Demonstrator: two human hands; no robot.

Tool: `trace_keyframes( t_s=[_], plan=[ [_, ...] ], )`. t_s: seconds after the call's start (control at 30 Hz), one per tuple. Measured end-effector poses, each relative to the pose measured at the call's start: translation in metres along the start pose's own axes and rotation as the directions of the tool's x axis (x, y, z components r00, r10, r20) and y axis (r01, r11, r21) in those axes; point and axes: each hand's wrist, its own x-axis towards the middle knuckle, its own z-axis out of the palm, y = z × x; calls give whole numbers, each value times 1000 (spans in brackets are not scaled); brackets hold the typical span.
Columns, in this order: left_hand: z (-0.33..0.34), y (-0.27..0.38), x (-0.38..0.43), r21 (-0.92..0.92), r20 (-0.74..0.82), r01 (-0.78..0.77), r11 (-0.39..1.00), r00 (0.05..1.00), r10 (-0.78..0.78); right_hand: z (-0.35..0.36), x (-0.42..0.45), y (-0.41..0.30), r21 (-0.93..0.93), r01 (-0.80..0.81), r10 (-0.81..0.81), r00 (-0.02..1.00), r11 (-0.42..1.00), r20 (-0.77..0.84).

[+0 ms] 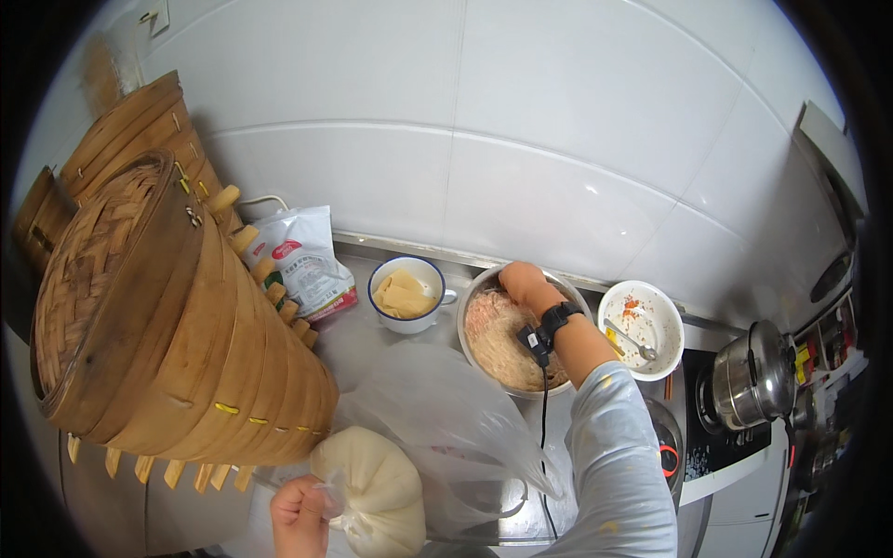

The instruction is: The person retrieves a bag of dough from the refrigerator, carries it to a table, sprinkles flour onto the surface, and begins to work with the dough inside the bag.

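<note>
At the lower left, my left hand point(300, 513) pinches the gathered neck of a clear plastic bag point(336, 492) around a large pale ball of dough point(373, 481). My right hand point(524, 284) reaches into a steel bowl point(469, 352) holding pale pink minced meat point(497, 335). It is at the bowl's far side, and its fingers are hidden from view. A black strap with a small device point(551, 328) circles the right wrist, and a cable runs down from it. Between the dough and the bowl lies a translucent plastic bag point(432, 390).
A tall stack of bamboo steamers point(230, 349) crowds the left. Behind it stand a printed packet point(307, 258) and an enamel mug point(411, 322) containing folded yellowish sheets. To the right are a white bowl point(656, 317) with a spoon point(638, 343), and a steel pot point(746, 383) by a black cooktop point(725, 446).
</note>
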Motion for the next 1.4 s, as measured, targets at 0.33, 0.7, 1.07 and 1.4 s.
trace_keyframes(
  t_s=[0.33, 0.7, 1.07, 1.4],
  plan=[
    [-2, -4, -2, -30, 5, 9, 1000, 1000, -9, -7, -10, 5, 7, 14, -13, 992, 1000, -127],
    [5, 7, -12, 9, -4, -40, 999, 999, 40, -61, -142, 33, 809, 200, 498, 700, 552, -512],
    [-14, 43, -53, -84, -75, -274, 958, 961, 268, -36, -250, 19, 889, 323, 488, 748, 326, -450],
    [-77, 86, -117, -79, -234, -372, 925, 909, 346, -55, -308, -39, 858, 382, 546, 663, 343, -513]
  ],
)
